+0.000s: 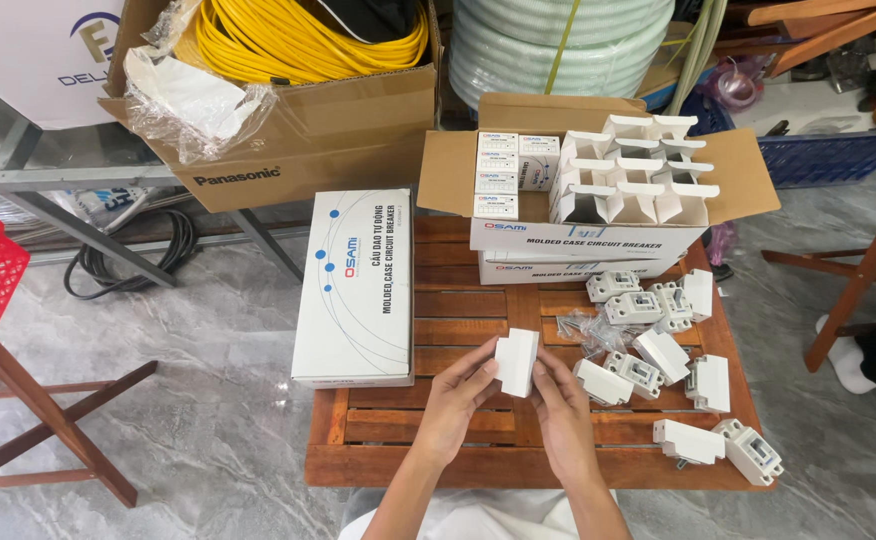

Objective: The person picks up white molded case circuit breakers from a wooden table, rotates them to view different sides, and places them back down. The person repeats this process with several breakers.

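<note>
Both hands pinch one small white carton (517,362) over the slatted wooden bench (478,455): left hand (461,395) on its left edge, right hand (559,412) on its right. Loose white breakers (638,372) lie just right; a long white box (354,287) lies left, an open carton (598,185) behind.

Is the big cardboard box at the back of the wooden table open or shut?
Open: the cardboard box has its flaps spread outward, showing small white cartons inside.

A long white box (353,290) lies left of an open carton (598,215) of small white boxes.
</note>
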